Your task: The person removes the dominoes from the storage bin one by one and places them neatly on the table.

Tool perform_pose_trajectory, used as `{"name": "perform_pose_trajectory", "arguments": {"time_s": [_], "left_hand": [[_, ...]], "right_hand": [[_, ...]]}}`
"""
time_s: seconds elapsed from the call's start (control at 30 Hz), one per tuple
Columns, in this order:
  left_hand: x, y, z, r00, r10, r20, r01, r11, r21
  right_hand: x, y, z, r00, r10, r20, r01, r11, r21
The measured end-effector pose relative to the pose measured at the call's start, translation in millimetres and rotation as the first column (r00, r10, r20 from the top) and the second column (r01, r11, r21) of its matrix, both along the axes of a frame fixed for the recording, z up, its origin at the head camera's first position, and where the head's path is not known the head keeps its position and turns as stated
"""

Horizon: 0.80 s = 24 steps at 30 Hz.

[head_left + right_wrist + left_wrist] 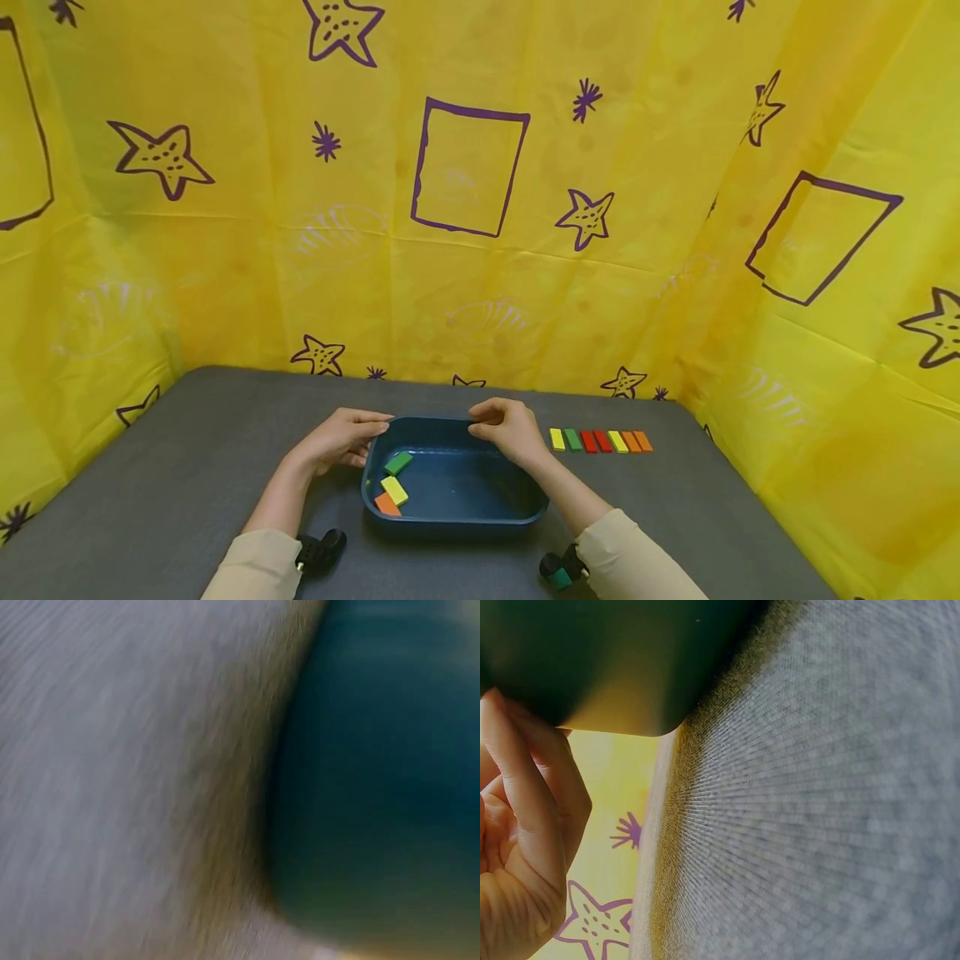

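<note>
Background: yellow cloth [480, 275] with purple stars and frames hangs behind and at both sides of the grey tabletop [225, 450].
Blue bin: the blue bin [465, 525] stands upright on the tabletop, in front of the person, between the two hands.
Inside the bin: three small blocks lie along its left side; the green block [398, 463] is farthest from the person, then the yellow block [394, 491], and the orange block [387, 504] is nearest.
Left hand: the left hand [341, 437] grips the far left corner, thumb at the rim, other fingers bent against the outside wall.
Right hand: the right hand [510, 429] is at the far rim with bent fingers, thumb close to index finger; I cannot tell if it holds something.
Block row: to the right of this hand, seven blocks [601, 441] make a line: yellow, green, red, red, yellow, orange, orange.
Wrists: each carries a black device [322, 552] beside a beige sleeve [258, 562].
</note>
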<state>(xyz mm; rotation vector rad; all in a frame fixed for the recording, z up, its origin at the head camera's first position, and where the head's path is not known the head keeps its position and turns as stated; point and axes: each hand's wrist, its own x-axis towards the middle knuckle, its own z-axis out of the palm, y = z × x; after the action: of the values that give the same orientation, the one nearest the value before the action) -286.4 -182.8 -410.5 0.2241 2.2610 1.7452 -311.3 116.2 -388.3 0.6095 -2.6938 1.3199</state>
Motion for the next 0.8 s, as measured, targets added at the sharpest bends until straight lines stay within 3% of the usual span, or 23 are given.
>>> {"name": "perform_pose_trajectory", "arguments": {"time_s": [0.33,0.8], "left_hand": [[-0.1,0.5,0.0,1.000,0.010,0.007,-0.010,1.000,0.003],[2.2,1.1,1.3,1.000,-0.006,-0.001,0.006,1.000,0.002]], "right_hand": [[6.9,-42.3,-7.2,0.983,0.172,0.070,-0.174,0.985,0.015],[8.5,-77.9,-16.2,0.957,0.256,0.138,-0.275,0.949,0.152]]}}
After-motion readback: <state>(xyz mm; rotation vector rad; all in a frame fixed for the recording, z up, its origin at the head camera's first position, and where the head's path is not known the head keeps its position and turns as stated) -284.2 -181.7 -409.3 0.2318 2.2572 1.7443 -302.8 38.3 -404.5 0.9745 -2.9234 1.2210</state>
